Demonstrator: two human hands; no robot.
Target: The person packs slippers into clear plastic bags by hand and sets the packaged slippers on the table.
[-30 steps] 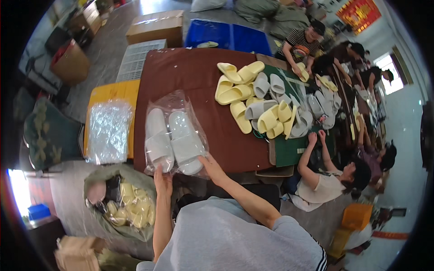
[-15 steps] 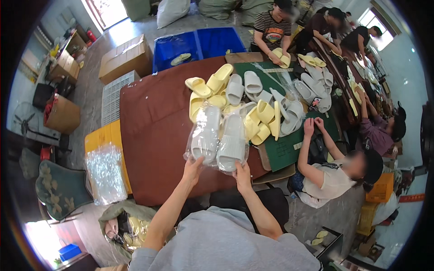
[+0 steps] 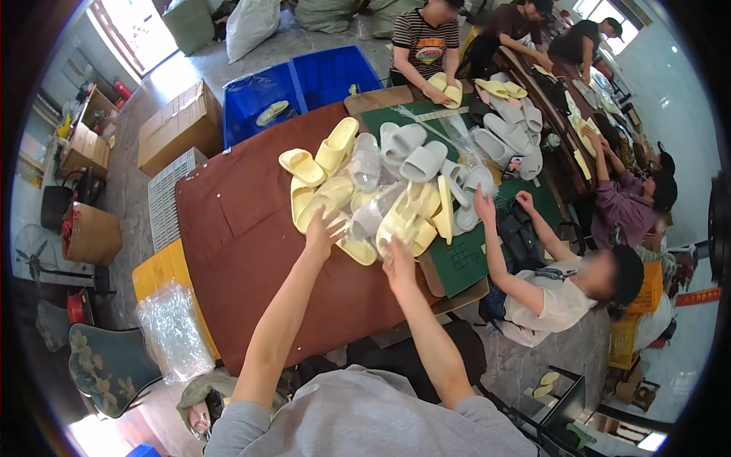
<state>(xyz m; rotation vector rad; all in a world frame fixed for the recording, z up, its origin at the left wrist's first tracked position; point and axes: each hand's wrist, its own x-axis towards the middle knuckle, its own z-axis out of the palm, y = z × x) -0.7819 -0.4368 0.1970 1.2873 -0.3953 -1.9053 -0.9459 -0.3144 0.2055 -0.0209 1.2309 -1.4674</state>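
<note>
Just beyond both hands, a loose heap of yellow slippers [image 3: 326,202] and grey slippers [image 3: 422,161] is spread across the desk [image 3: 247,251], with clear plastic [image 3: 369,213] seen over part of it. The left hand [image 3: 325,232] is held open, its fingers parted, at the near edge of a yellow slipper; whether that slipper is touched cannot be told. The right hand [image 3: 398,266] is placed at the near end of another yellow slipper [image 3: 397,225], its fingers partly hidden, so whether a grip is kept on it cannot be told. To the right of the hands, a green mat [image 3: 464,263] is partly covered by the heap, and a seated person [image 3: 548,282] is seen with both hands raised. Farther ahead, a yellow slipper is held by a person in a striped shirt [image 3: 426,49]. Well left of the hands, flat clear bags [image 3: 175,331] are stacked over a yellow surface [image 3: 160,266]. Far ahead and left, blue bins [image 3: 339,76] are placed beyond the desk.
</note>
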